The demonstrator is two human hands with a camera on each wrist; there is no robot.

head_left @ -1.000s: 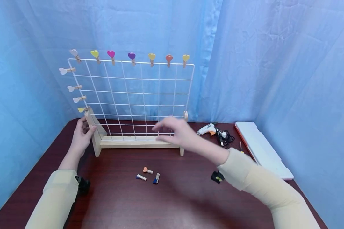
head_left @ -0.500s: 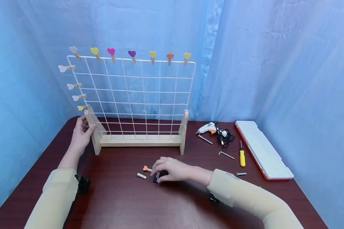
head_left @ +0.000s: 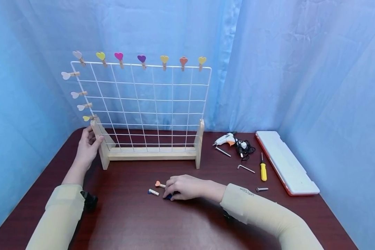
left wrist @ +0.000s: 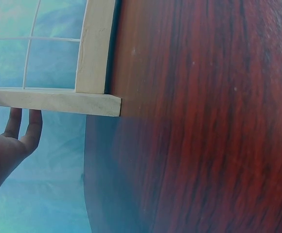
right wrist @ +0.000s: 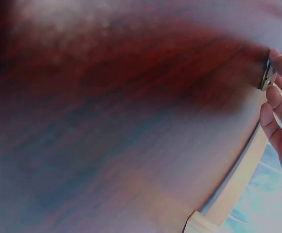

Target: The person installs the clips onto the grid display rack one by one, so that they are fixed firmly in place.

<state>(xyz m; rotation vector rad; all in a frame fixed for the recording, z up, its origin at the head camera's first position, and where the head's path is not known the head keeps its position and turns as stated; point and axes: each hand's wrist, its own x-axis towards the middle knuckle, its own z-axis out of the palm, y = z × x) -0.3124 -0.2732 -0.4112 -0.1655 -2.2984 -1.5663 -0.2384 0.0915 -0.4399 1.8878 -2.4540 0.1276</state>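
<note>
My left hand holds the left upright of a wooden stand, its thumb at the near edge. Bent fingertips touch the upright's outer face in the left wrist view. At mid-table my right hand pinches a small clothespin with a dark blue heart, low at the tabletop. Just left of those fingers lie an orange-heart clothespin and a pale clothespin with a blue end. Heart clothespins, among them a pink one, line the top and left edges of the white wire grid.
On the right of the dark red table are a glue gun with a black cord, a bolt, a hex key, a yellow screwdriver, another bolt and a white case. Blue curtains surround the table.
My right hand has come down from in front of the grid to the loose clothespins and taken hold of the dark blue one. The left hand stays at the upright.
</note>
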